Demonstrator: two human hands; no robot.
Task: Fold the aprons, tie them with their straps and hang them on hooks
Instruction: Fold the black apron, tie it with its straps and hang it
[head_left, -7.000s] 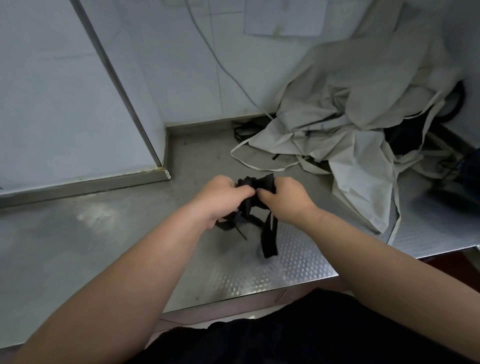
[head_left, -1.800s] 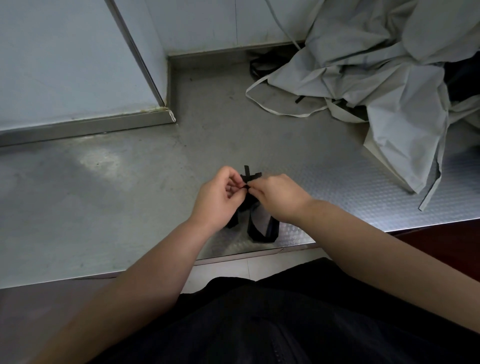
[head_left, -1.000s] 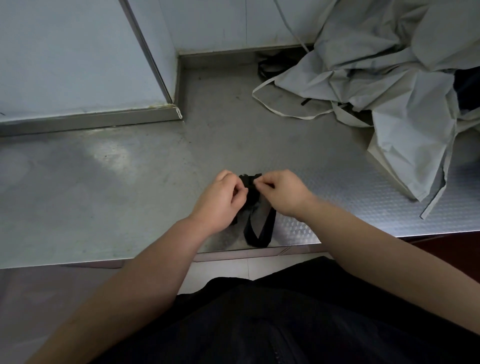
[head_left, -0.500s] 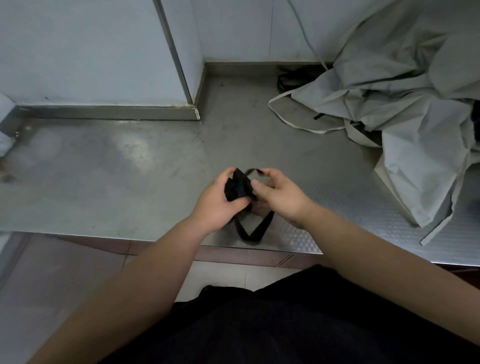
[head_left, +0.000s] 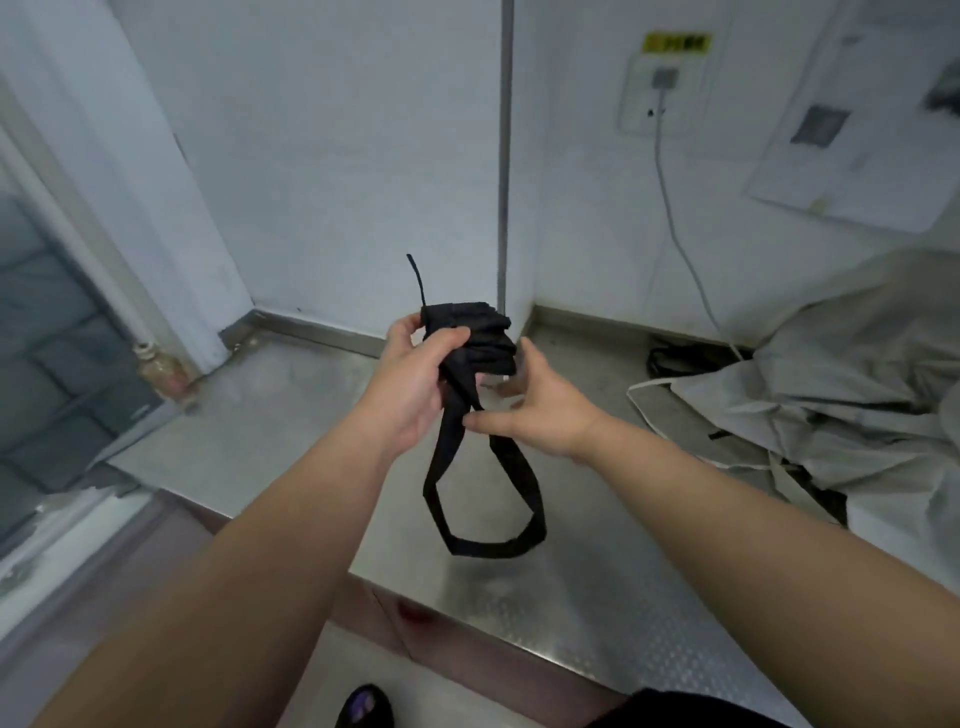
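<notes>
Black apron bundle (head_left: 480, 338) judged tied, left hand (head_left: 410, 384) gripping; right hand (head_left: 545, 415) slack, thumb touching strap loop (head_left: 488, 543) below. Next: hang loop over hook.

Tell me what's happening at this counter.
A person holds a small folded black apron bundle above the stainless steel counter. The left hand grips the bundle. The thumb of the right hand touches its long black strap loop, which hangs down below. The bundle looks tied but is not yet hung, and no hook shows. A heap of crumpled grey aprons lies on the counter to the right, not yet folded.
</notes>
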